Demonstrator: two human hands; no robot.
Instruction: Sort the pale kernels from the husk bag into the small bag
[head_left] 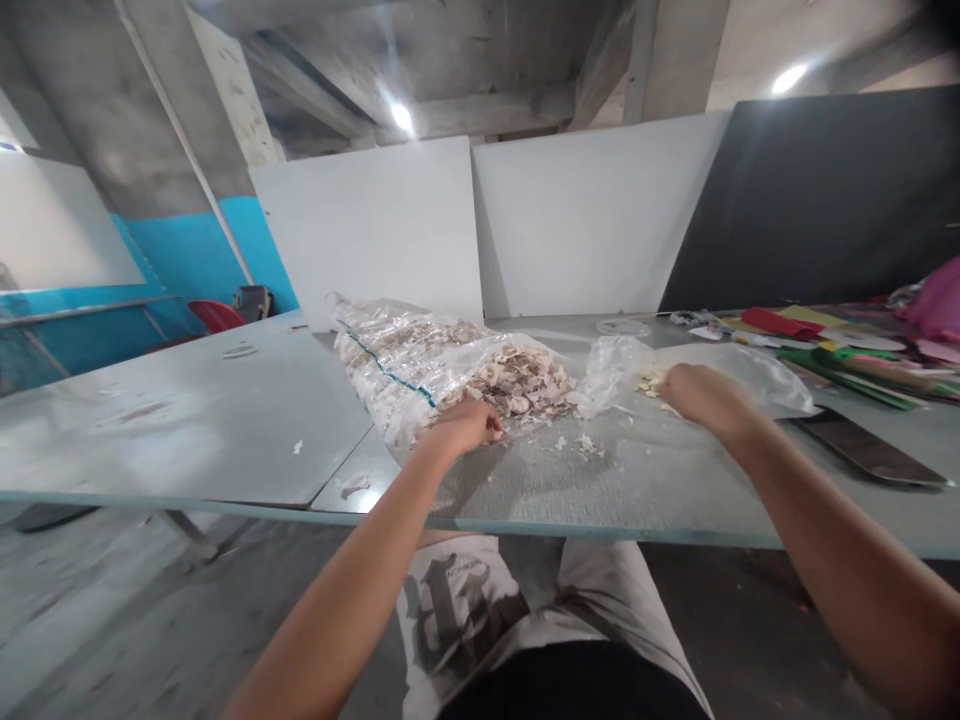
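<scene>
My left hand (466, 423) is closed, fingertips curled together at the front edge of a heap of pale, brownish flat chips (525, 380). What those fingers hold, if anything, is too small to make out. The heap spills from the mouth of a large clear plastic bag (390, 350) with a blue-green line along it. Over to the right, my right hand (697, 392) has its fingers bent down and pressed together beside small yellowish pieces (649, 383). A smaller clear plastic bag (772, 380) lies around and behind it. Its fingertips are partly hidden.
Loose white chips (589, 445) are scattered on the grey table (637, 490) between my hands. A black phone-like slab (870, 445) lies at right, near coloured sheets (862, 370) and a red roll (780, 323). White panels (375, 230) stand behind the table.
</scene>
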